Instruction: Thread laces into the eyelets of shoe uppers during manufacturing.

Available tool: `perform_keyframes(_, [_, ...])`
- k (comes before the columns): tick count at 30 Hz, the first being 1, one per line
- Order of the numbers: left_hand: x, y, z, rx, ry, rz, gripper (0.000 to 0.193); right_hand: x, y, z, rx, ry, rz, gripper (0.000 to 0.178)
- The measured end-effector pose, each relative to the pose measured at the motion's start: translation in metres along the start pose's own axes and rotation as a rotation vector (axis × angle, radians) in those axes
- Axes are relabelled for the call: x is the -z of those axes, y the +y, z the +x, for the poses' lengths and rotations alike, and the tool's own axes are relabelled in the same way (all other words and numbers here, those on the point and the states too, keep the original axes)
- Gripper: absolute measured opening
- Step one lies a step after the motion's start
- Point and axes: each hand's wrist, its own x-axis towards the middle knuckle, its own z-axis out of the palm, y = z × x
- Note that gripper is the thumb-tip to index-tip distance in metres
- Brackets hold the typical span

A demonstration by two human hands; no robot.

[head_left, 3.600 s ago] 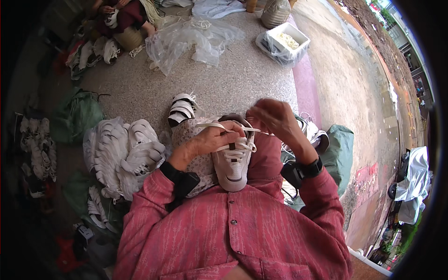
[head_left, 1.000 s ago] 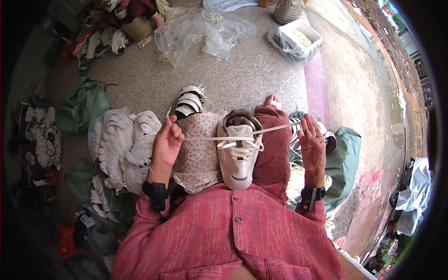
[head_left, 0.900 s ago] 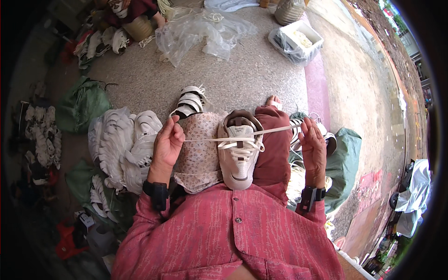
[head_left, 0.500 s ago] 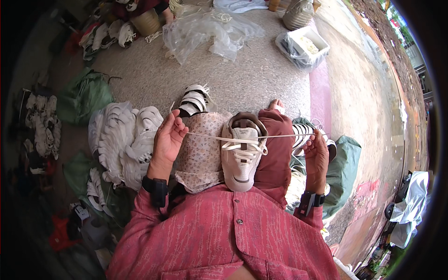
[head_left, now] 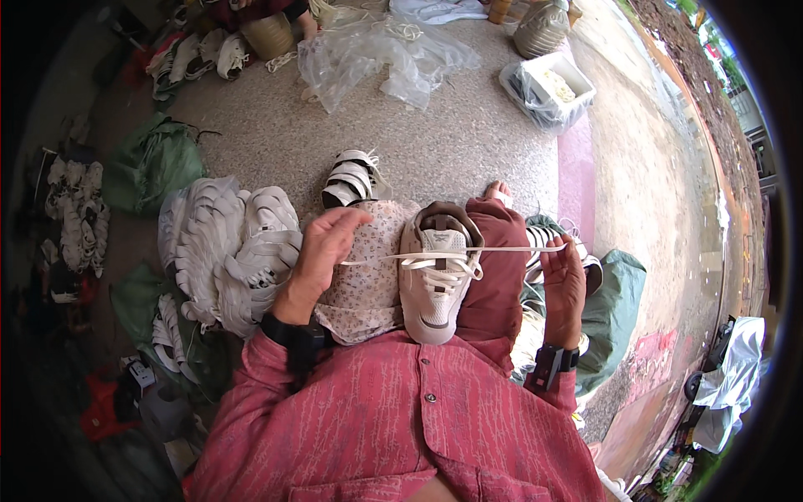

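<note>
Across the seated person's lap, a white lace-up sneaker [head_left: 432, 303] lies with its toe against the red patterned shirt [head_left: 351, 418] and its brown-lined collar facing away, settled between the floral cloth [head_left: 360, 284] over the left thigh and the maroon trouser leg [head_left: 495, 301]. One flat white shoelace [head_left: 510, 248] crosses the tongue and runs out to both sides. To do this well, I'd draw the two ends out evenly, with a low, level pull so the sneaker doesn't roll, and lay the lace flat where it leaves the eyelets. Its right half looks straight and taut; its left half dips a little, so that side probably wants the gentler care.

The right hand [head_left: 565, 284] stands upright beyond the maroon trouser leg, palm turned inward, its grip a pinch of thumb and forefinger on the shoelace near the tip. The left hand [head_left: 326, 247] leans in over the floral cloth, bent at the wrist, fingertips pointing toward the sneaker. It is slightly blurred and the lace vanishes by the palm, so I can't tell whether that grip is closed on it.
</note>
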Motion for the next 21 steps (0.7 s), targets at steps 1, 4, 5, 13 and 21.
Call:
perform_keyframes(1, [-0.007, 0.001, 0.000, 0.000, -0.008, 0.190, 0.023, 0.000, 0.002, 0.001, -0.009, 0.002, 0.007, 0.030])
perform_keyframes(4, [-0.021, -0.010, 0.005, -0.166, -0.045, 0.414, 0.020, 0.000, 0.003, 0.003, -0.004, 0.006, 0.022, 0.028])
perform_keyframes(5, [-0.024, -0.014, 0.007, -0.278, -0.077, 0.538, 0.019, 0.000, 0.003, 0.004, 0.008, 0.008, 0.030, 0.026])
perform_keyframes(13, [-0.040, -0.010, 0.002, -0.208, -0.169, 0.749, 0.020, 0.002, 0.003, 0.004, -0.026, -0.027, 0.050, 0.024])
perform_keyframes(21, [-0.043, -0.008, 0.002, -0.274, -0.184, 0.814, 0.019, -0.027, 0.009, -0.019, -0.100, -0.200, -0.511, 0.023])
